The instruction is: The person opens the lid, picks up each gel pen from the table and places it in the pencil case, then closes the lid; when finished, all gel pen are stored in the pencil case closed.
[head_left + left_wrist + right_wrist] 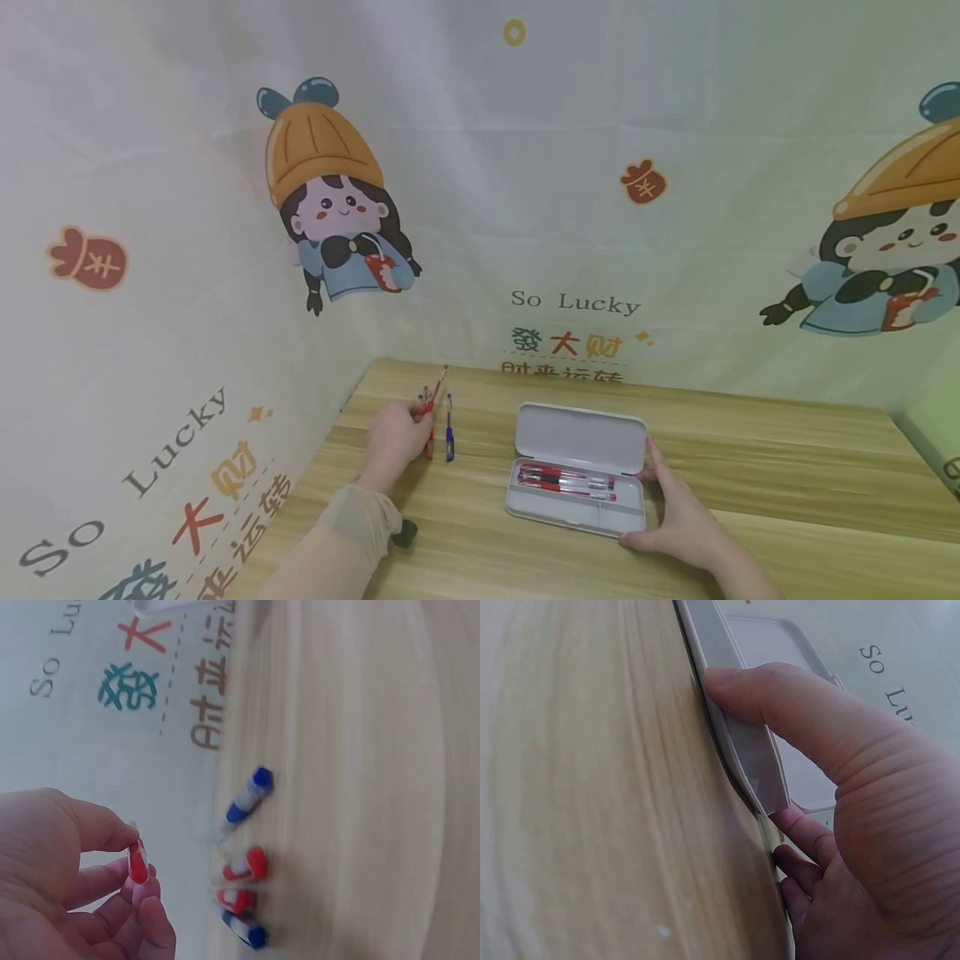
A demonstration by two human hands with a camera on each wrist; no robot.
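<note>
Gripping an open pencil case (581, 435), pinching a red pen (440, 383)

Clasping its right end between thumb and fingers of the right hand (678, 521), beside stored pens (558, 481) laid lengthwise. Pinching the red pen in the left hand (397, 442) near loose pens (450, 446), with long axis slanting away, slightly rightward. Legible on the backdrop (465, 233) beyond: "So Lucky," "發大财," "时来运转."

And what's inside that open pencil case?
In the pencil case lie several pens with red parts, one showing a dark grip. Whatever is directly beneath them is covered, so I can't tell.
</note>
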